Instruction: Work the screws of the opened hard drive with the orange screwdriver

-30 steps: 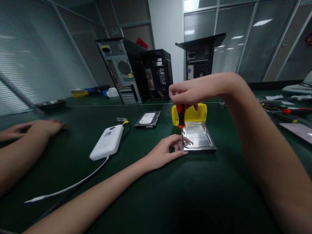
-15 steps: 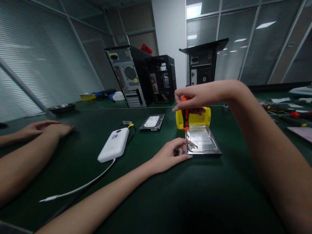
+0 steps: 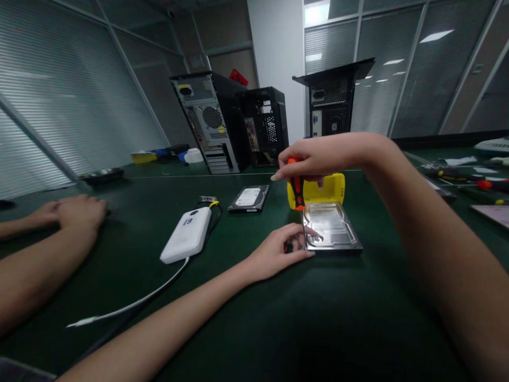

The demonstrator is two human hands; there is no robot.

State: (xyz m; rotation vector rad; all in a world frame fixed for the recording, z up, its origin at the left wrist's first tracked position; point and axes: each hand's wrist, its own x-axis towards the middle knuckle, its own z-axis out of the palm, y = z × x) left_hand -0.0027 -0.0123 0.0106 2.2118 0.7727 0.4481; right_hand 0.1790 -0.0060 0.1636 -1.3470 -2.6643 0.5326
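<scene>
Hard drive (image 3: 334, 227) lies flat on the green table (image 3: 278, 329), right of centre, label side not readable. Its near-left corner is steadied by the left hand (image 3: 276, 252): index finger laid on the top face, thumb set along the near edge. Screwdriver (image 3: 297, 193) is gripped by the handle in the right hand (image 3: 304, 161), fingers closed round it from above, wrist bent high. Shaft is pointed down at the drive's left edge; tip contact can't be told. Hands are kept apart, right one above and farther.

Far edge of the drive is backed by a yellow box (image 3: 332, 185); touching or not can't be told. Near and right edges are bordered by bare table, so room is left on those sides. Left side is taken up by the left hand.

Second drive (image 3: 248, 198) is placed farther left, with a strip of table in between. White box (image 3: 186, 236) sits left of that, its cord (image 3: 147, 294) trailed toward near left. Computer case (image 3: 228, 124) is stood at the far side. Co-worker's hands (image 3: 81, 212) are rested at the left, well apart.
</scene>
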